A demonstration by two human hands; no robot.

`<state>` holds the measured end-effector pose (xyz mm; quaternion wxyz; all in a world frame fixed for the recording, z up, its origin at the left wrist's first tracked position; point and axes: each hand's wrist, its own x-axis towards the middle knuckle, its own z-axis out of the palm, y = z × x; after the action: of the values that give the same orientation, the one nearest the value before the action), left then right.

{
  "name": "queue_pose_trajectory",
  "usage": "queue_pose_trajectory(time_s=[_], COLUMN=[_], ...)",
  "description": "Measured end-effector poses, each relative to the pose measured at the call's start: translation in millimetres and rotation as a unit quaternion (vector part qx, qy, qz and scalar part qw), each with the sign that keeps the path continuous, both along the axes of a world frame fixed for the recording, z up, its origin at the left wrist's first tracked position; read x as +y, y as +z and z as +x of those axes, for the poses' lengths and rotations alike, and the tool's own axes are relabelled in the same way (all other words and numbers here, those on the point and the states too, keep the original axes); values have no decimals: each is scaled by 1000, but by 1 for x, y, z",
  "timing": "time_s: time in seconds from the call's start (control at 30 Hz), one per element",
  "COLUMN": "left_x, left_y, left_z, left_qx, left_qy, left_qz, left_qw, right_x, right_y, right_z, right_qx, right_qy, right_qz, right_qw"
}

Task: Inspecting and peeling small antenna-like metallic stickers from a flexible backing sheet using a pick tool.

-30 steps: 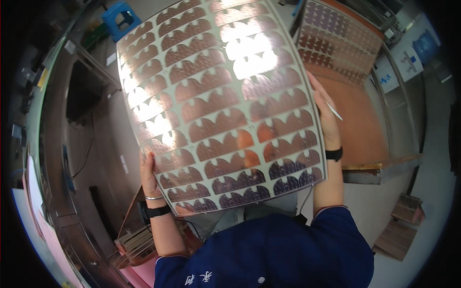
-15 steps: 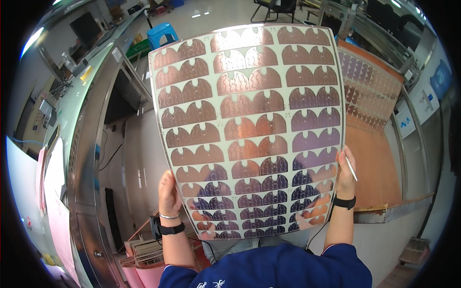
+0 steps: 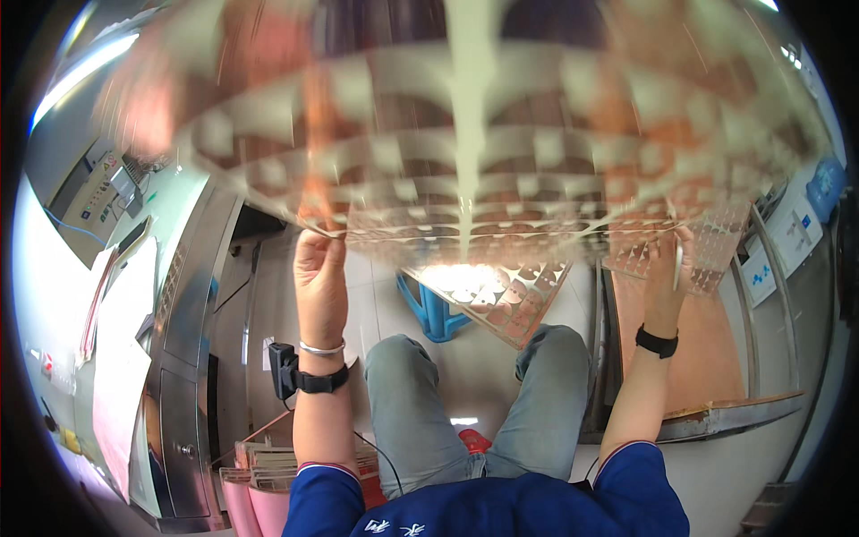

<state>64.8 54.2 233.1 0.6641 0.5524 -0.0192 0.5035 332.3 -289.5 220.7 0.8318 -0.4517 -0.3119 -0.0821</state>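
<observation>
A large circuit board panel (image 3: 465, 201) with rows of copper-coloured, half-round pieces on a pale base is raised high in front of me, steeply tilted and blurred by motion. My left hand (image 3: 320, 264) pinches its lower edge at the left, thumb and fingers closed. At the right, my right hand (image 3: 664, 259) grips the same edge, with a thin white stick (image 3: 678, 267) also held along its fingers. Below the panel, a second patterned board (image 3: 514, 309) shows partly, one corner pointing toward my knees. A blue plastic stool (image 3: 429, 309) stands under or beside that board.
On the left runs a glass-topped bench (image 3: 165, 233) with papers (image 3: 121, 349) on it. Pink-sided racks of thin boards (image 3: 277, 483) stand by my left leg. At the right is a brown board-covered stand (image 3: 680, 340) with a metal rim and more patterned sheets (image 3: 716, 242).
Both hands have swung the panel up, from facing me over my lap to tilted high near my view. My knees, a blue stool and the second board have come into sight.
</observation>
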Motion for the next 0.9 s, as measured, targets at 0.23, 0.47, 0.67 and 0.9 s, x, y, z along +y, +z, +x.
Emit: queue_pose_trajectory(time_s=[0.23,0.47,0.67,0.9], left_x=[-21,-31,-38,-37], left_y=[-19,-31,-47,-73], left_z=[18,-4,-28,-46], left_qx=[97,103,76,-38], left_qy=[-46,-63,-92,-242], left_qz=[-123,-125,-175,-363], left_qw=[987,985,977,899], right_x=[29,23,18,15], right_y=[-9,-43,-43,-113], right_z=[-45,-44,-7,28], right_qx=[270,285,338,231], right_qy=[256,275,214,366], right_qz=[135,84,51,-48], right_qw=[918,914,915,900])
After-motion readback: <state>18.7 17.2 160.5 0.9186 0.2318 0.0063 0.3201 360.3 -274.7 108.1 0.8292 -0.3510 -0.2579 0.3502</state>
